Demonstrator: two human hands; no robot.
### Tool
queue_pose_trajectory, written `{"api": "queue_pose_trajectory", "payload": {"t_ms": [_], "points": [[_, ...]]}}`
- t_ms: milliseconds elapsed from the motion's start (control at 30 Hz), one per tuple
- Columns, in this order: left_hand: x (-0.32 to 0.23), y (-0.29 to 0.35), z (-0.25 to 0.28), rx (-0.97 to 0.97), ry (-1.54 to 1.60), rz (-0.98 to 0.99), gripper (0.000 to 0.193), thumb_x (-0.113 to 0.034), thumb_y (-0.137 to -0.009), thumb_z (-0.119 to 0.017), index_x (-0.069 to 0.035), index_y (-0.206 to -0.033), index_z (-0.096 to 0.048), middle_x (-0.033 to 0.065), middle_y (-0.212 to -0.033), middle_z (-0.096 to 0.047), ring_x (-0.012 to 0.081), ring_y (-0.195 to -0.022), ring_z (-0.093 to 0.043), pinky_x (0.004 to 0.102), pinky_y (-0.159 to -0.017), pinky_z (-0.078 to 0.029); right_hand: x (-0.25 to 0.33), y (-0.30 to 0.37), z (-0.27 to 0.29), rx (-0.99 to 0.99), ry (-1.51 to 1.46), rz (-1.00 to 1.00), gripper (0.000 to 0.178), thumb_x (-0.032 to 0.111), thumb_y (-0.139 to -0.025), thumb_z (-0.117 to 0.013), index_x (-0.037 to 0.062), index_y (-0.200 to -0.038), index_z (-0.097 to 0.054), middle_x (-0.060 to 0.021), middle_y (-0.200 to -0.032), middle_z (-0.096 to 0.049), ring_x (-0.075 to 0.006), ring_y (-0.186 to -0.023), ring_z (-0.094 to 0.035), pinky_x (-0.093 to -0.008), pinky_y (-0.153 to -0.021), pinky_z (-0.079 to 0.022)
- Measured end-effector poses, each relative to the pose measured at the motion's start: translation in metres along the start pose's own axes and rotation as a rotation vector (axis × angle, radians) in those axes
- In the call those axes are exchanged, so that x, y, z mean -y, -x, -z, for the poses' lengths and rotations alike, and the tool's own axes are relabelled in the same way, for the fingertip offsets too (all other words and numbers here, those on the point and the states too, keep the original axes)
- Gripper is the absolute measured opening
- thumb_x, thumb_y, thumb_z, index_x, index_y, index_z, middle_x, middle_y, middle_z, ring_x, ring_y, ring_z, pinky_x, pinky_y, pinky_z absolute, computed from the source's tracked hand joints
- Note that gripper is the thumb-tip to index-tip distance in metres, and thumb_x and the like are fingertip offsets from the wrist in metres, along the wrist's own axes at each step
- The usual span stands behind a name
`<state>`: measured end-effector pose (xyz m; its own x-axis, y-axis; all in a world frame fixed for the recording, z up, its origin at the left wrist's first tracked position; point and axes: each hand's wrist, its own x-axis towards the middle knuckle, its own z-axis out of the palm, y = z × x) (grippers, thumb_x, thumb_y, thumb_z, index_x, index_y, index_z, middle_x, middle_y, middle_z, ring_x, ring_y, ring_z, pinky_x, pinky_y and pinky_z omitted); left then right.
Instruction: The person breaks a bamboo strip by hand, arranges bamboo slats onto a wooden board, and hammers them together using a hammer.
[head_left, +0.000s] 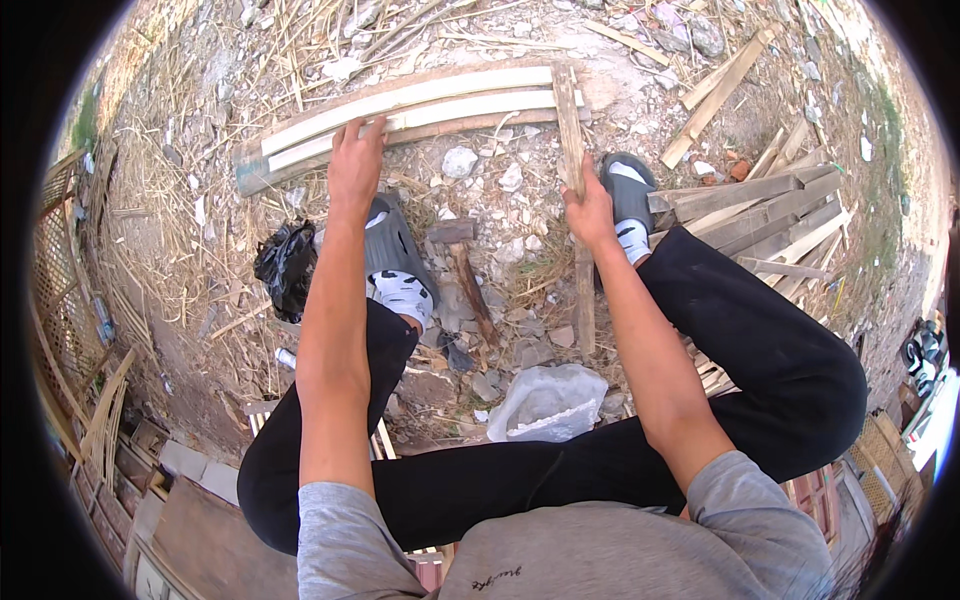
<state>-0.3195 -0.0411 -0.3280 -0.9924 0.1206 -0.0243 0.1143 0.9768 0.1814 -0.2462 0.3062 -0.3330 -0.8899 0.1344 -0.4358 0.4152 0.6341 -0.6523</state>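
Observation:
Two long pale wooden slats (450, 82) lie side by side on a weathered plank (255, 178) on the ground ahead of me. My left hand (357, 165) is on the nearer slat, its fingers curled down over the wood toward the left part. A rougher brown wooden strip (585, 300) points from between my feet toward the plank, its far end lying across the slats' right ends. My right hand (590, 208) is closed around this strip near its middle, beside my right sandal. The fingers' undersides are hidden.
A hammer (468, 270) with a wooden handle lies between my feet. Nearby are a black plastic bag (287, 268) and a translucent plastic bag (550, 400). Cut timber (770, 215) is piled at the right. Stones, straw and wood scraps cover the ground.

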Motion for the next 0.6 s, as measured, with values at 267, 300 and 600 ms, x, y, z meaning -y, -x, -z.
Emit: {"api": "queue_pose_trajectory", "payload": {"t_ms": [267, 300, 600], "points": [[-0.0058, -0.0001, 0.0043, 0.003, 0.026, 0.046, 0.032, -0.017, -0.087, -0.062, -0.016, -0.119, -0.06, 0.0164, -0.12, -0.057, 0.0388, -0.114, -0.052, 0.0463, -0.092, -0.048, -0.0043, 0.0001, -0.0044, -0.04, -0.077, 0.033, 0.068, 0.008, -0.085, -0.061, 0.0013, -0.145, -0.029, -0.032, -0.115, -0.059, -0.045, -0.109, -0.057, -0.0429, -0.095, -0.044], [-0.0053, -0.0004, 0.0044, 0.004, 0.025, 0.041, 0.032, -0.017, -0.087, -0.062, -0.016, -0.119, -0.06, 0.0164, -0.12, -0.057, 0.0388, -0.114, -0.052, 0.0463, -0.092, -0.048, -0.0031, 0.0003, -0.0051, -0.026, -0.068, 0.005, 0.068, 0.008, -0.085, -0.061, 0.0019, -0.145, -0.03, -0.032, -0.115, -0.058, -0.0449, -0.109, -0.057, -0.043, -0.094, -0.044], [-0.0053, -0.0022, 0.0058, 0.045, 0.064, 0.066, 0.034, -0.016, -0.086, -0.063, -0.017, -0.12, -0.059, 0.017, -0.118, -0.056, 0.0395, -0.112, -0.052, 0.0473, -0.09, -0.048, -0.0001, 0.0014, -0.0026, -0.018, -0.072, -0.013, 0.068, 0.008, -0.085, -0.06, 0.0029, -0.146, -0.03, -0.0319, -0.115, -0.058, -0.0449, -0.109, -0.057, -0.0431, -0.095, -0.043]]}}
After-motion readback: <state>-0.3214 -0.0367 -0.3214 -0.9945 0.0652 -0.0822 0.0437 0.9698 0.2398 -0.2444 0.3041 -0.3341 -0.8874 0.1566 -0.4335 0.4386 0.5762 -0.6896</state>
